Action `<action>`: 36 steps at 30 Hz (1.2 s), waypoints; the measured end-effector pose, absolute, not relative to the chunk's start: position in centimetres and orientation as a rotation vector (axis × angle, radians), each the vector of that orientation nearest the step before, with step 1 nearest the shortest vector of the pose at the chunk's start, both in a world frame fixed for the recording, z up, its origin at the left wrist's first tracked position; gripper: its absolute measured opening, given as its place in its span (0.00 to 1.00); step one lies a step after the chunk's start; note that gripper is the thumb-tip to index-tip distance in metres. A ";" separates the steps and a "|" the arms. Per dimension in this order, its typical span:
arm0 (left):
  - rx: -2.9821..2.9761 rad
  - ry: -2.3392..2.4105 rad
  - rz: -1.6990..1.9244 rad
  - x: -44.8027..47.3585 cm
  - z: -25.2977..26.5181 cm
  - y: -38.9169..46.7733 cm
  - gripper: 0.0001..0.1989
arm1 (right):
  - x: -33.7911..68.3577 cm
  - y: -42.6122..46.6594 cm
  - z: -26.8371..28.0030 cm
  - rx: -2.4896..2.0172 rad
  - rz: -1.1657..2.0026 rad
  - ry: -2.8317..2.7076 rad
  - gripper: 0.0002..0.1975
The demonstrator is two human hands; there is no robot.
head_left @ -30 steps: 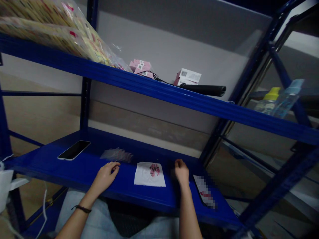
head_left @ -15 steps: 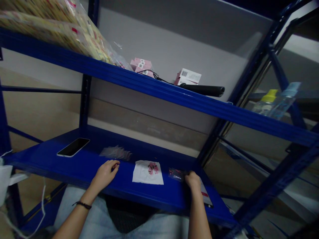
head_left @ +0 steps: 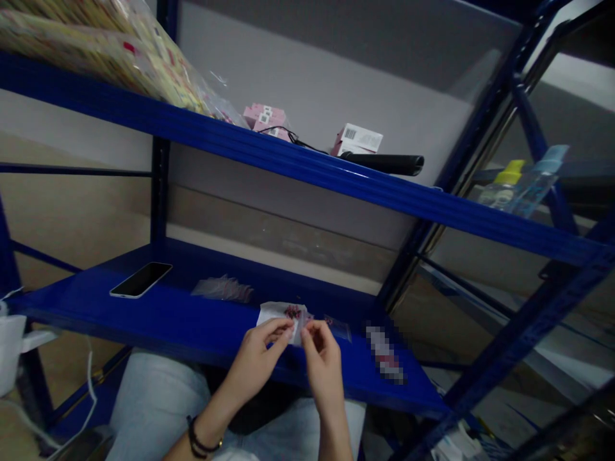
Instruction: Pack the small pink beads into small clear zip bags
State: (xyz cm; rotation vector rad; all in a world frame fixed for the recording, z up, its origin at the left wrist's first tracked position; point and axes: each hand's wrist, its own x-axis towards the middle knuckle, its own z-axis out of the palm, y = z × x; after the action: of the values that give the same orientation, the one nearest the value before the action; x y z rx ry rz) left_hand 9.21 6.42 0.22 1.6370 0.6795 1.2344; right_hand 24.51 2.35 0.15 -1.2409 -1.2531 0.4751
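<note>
A blue metal shelf [head_left: 192, 320] is stretching left to right here, a grey wall [head_left: 336, 77] rising on the far side and an upper shelf [head_left: 288, 158] crossing above. A phone [head_left: 141, 280] is lying on the left. Near the middle, a small clear bag [head_left: 301, 322] is hanging over white paper [head_left: 270, 312], its long axis seemingly running near to far, its ends too blurred to tell apart. Left hand [head_left: 254, 355] and right hand [head_left: 324, 365] are both pinching it between thumb and fingertips.

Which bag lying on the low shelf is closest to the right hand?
The clear bag right of the white paper, just beside the right hand; the other bags are piled farther off, left of the paper.
</note>
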 end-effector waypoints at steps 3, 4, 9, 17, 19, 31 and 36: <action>1.503 0.682 1.290 9.6 -0.1 5.9 0.12 | 20.9 2.2 -0.5 -1.139 0.559 -1.284 0.11; 1.467 0.696 1.310 9.4 -0.4 5.9 0.12 | 20.3 2.2 -0.7 -1.114 0.582 -1.290 0.11; 1.300 0.713 1.316 7.9 -1.2 6.3 0.14 | 19.0 2.7 -1.4 -1.099 0.581 -1.251 0.11; 1.181 0.599 1.215 7.6 -1.2 6.4 0.13 | 19.5 3.0 -2.1 -1.128 0.537 -1.288 0.12; 1.223 0.619 1.228 7.6 -1.5 6.5 0.12 | 19.6 3.1 -2.0 -1.134 0.546 -1.294 0.12; 1.619 0.731 1.278 6.8 -2.0 7.1 0.11 | 19.6 3.0 -2.4 -1.147 0.582 -1.344 0.13; 2.005 0.867 1.266 6.7 -1.9 6.5 0.12 | 20.2 3.0 -2.3 -1.233 0.466 -1.479 0.11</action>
State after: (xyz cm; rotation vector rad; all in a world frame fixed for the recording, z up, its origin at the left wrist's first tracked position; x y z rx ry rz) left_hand 6.66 6.54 -1.87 2.0049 0.8665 1.2658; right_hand 20.16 2.99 -2.32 -1.2327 -1.4787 0.4663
